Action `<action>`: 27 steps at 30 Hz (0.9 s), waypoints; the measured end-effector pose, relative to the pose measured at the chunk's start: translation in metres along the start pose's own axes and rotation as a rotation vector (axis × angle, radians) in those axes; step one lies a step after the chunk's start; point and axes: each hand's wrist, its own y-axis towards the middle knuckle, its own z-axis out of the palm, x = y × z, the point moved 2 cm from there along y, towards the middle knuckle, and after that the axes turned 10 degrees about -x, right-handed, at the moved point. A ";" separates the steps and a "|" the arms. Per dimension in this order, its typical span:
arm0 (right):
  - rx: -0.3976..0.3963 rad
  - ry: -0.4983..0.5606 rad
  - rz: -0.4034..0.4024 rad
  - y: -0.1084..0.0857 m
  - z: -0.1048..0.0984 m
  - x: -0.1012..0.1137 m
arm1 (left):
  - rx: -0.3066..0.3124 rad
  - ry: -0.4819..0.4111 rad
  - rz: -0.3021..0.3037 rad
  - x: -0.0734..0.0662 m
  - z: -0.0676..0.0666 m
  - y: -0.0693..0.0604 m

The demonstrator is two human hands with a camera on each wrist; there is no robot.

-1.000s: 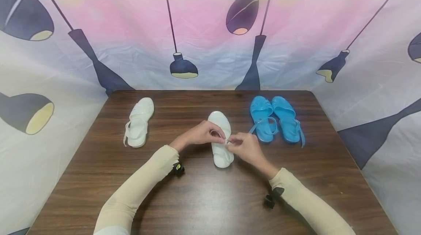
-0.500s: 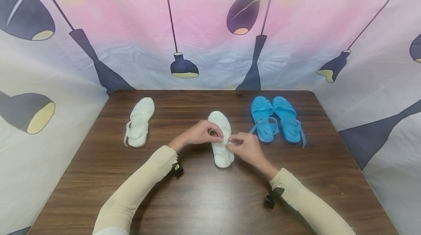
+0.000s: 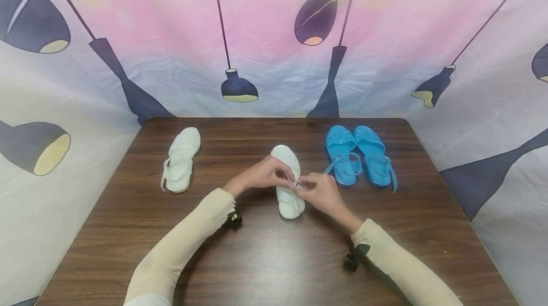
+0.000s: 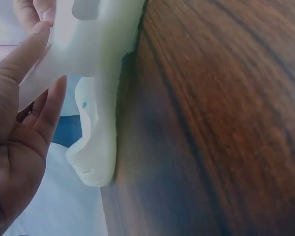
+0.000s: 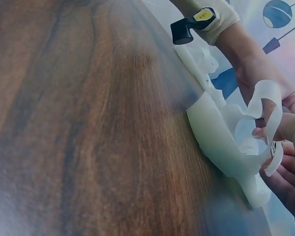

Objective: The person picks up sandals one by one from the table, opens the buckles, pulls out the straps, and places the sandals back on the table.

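Note:
A white sandal lies on the table in the middle of the head view, toe pointing away. Over it, my left hand pinches its ankle strap, and in the left wrist view the thumb and fingers of my left hand reach round a white band of the sandal. From the other side my right hand pinches the strap close to a small metal buckle. The strap stands up in a loop in the right wrist view. Fingertips of both hands meet there and partly hide the buckle.
A second white sandal lies at the left on the brown wooden table. Two blue sandals, one beside the other, lie right of my right hand. A lamp-patterned cloth hangs behind the table.
My left hand drew slightly leftward half a second ago, showing the strap loop, and is now back to the right against the right fingertips. My right hand and the sandals stay in place.

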 end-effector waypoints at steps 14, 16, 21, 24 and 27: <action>-0.020 -0.014 -0.032 -0.002 0.000 0.001 | -0.013 -0.035 -0.012 0.004 0.001 -0.003; -0.021 -0.015 -0.033 -0.002 -0.001 0.001 | -0.013 -0.031 -0.016 0.005 0.002 -0.002; -0.024 -0.016 -0.032 -0.003 -0.001 0.000 | -0.010 -0.031 -0.031 0.005 0.001 -0.002; -0.035 -0.019 -0.035 -0.003 0.000 0.000 | -0.004 -0.030 -0.037 0.005 0.001 -0.001; -0.045 -0.019 -0.034 -0.003 0.000 -0.001 | -0.001 -0.015 -0.038 0.005 0.000 -0.001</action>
